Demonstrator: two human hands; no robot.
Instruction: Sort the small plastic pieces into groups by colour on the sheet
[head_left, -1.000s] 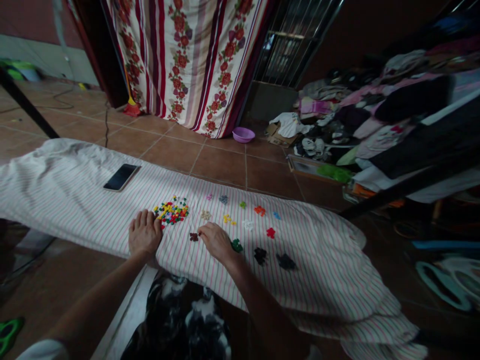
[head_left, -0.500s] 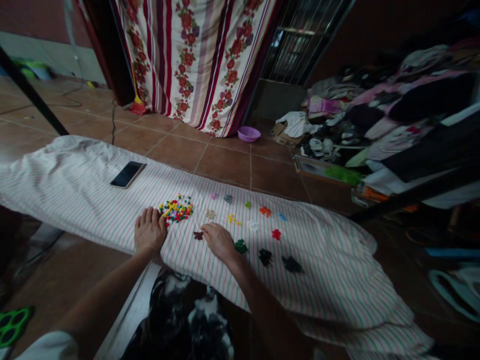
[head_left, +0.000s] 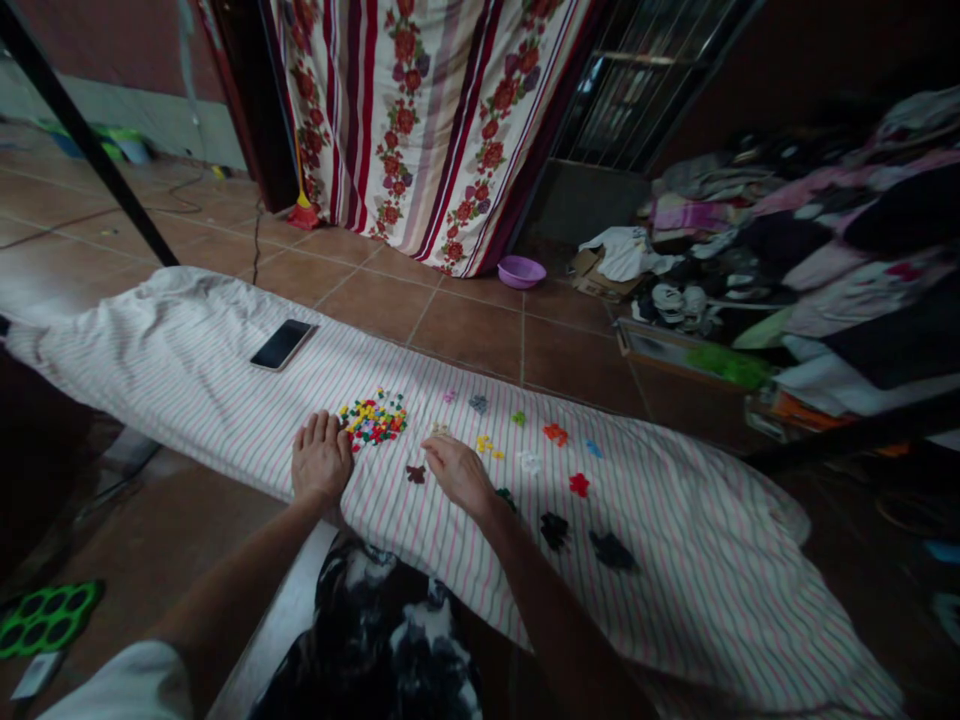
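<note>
My left hand (head_left: 321,462) lies flat on the striped cloth, fingers stretched out, beside a mixed heap of tiny coloured pieces (head_left: 373,420). Over the cloth, my right hand (head_left: 459,470) has thumb and forefinger pinched together; anything between them is too small to make out. Its fingertips are at the beige pile (head_left: 440,429), which they partly cover. Just left of this hand sits the brown pile (head_left: 415,474). To its right are the yellow pile (head_left: 487,446) and the dark green pile (head_left: 506,497), the latter partly hidden by my wrist.
More single-colour piles lie rightward: grey (head_left: 478,403), orange (head_left: 556,434), white (head_left: 529,461), red (head_left: 579,485), black (head_left: 555,531) and a dark one (head_left: 612,550). A phone (head_left: 283,345) rests at the left of the striped cloth (head_left: 180,350). A purple basin (head_left: 521,272) stands on the floor beyond.
My right hand has moved from the brown pile up and right to the beige pile. My left hand stays flat beside the mixed heap. The whole view has shifted slightly.
</note>
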